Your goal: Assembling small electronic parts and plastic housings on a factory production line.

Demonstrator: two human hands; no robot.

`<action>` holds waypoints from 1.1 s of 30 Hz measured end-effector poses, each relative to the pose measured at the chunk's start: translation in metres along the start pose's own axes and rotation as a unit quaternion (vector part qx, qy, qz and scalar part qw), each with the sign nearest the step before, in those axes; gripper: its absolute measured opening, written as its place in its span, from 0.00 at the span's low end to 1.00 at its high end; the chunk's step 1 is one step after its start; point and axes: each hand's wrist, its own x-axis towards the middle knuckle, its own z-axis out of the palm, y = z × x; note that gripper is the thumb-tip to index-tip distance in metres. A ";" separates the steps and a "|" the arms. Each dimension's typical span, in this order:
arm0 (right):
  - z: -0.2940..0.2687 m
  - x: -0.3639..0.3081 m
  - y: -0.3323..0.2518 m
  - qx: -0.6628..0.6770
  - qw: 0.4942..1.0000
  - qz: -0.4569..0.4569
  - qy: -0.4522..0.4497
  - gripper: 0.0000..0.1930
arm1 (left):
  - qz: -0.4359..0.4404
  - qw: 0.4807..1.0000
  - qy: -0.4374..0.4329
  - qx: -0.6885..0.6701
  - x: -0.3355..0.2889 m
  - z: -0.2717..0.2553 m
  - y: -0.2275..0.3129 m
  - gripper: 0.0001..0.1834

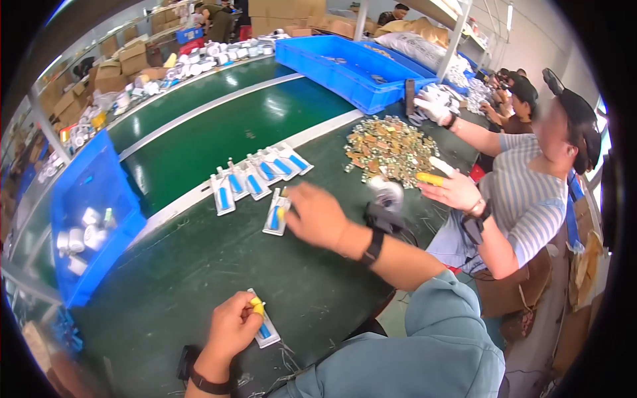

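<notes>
My left hand [232,325], with a yellow finger cover, pinches a flat white rectangular piece with a blue strip [267,331] near the front edge of the dark green table. Farther forward, my right hand [317,215] has its fingers curled over the right side of a similar white piece with a blue middle [275,213], which lies on the table. Beyond it, several more white-and-blue pieces [255,182] lie side by side in a slanting row along the pale metal strip. Small thin stems stick out of their far ends.
A heap of small metal-and-brown parts [391,149] lies to the right. Beside it, a co-worker [531,159] sits with both hands over the table. A blue bin [99,212] with white parts stands left; a large blue tray [358,69] sits far back. A black device [385,217] is near my right forearm.
</notes>
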 end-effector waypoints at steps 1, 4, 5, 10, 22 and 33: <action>-0.020 -0.016 -0.015 0.031 0.998 0.001 -0.056 0.17 | -0.011 1.000 -0.001 -0.001 0.001 0.000 0.002 0.11; -0.070 -0.050 -0.041 0.108 0.983 0.034 -0.144 0.16 | -0.024 1.000 0.002 -0.005 0.001 0.000 0.000 0.11; -0.080 -0.059 -0.041 0.151 0.971 0.065 -0.174 0.15 | -0.023 1.000 0.003 -0.003 0.000 -0.001 -0.001 0.11; -0.096 -0.067 -0.023 0.430 0.824 0.303 -0.209 0.13 | -0.020 0.999 0.028 -0.019 -0.001 0.001 0.000 0.09; -0.008 -0.031 -0.033 0.729 0.468 0.472 -0.164 0.15 | -0.006 1.000 0.015 -0.014 0.001 0.005 -0.001 0.08; -0.039 -0.051 -0.020 0.564 0.671 0.422 -0.230 0.12 | 0.068 0.996 0.012 0.060 -0.001 -0.002 -0.013 0.13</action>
